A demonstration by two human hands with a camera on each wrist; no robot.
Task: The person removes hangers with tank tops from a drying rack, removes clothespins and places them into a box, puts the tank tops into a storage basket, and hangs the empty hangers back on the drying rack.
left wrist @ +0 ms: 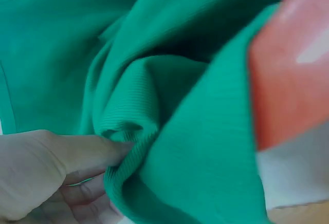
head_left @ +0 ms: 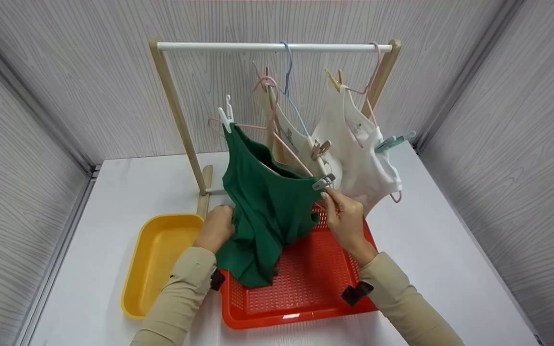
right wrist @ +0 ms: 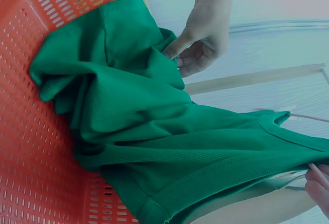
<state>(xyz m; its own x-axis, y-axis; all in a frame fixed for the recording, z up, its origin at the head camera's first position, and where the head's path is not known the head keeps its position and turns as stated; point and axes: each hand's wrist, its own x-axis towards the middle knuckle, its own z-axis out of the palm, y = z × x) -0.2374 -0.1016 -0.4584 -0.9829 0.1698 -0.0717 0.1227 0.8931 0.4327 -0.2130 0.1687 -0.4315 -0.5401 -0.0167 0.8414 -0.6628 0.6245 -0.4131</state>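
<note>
A green ribbed tank top [head_left: 267, 202] hangs on a pink hanger [head_left: 289, 153], its lower part draped over the red basket [head_left: 301, 317]. A white clothespin [head_left: 227, 115] clips its left strap and a grey clothespin [head_left: 324, 182] its right one. My left hand [head_left: 217, 226] pinches a fold of the fabric at the left side; in the left wrist view the thumb [left wrist: 97, 152] presses into the cloth. Just below the grey clothespin, my right hand [head_left: 346, 221] pinches the top's right shoulder edge, fingertips beside the hanger in the right wrist view.
A wooden rack with a white rail [head_left: 219, 46] stands behind. On it hang white tops [head_left: 354, 144] on pink and blue hangers, held by clothespins, including a teal clothespin [head_left: 392, 142] and a yellow clothespin [head_left: 335, 80]. A yellow tray [head_left: 149, 269] lies left of the basket.
</note>
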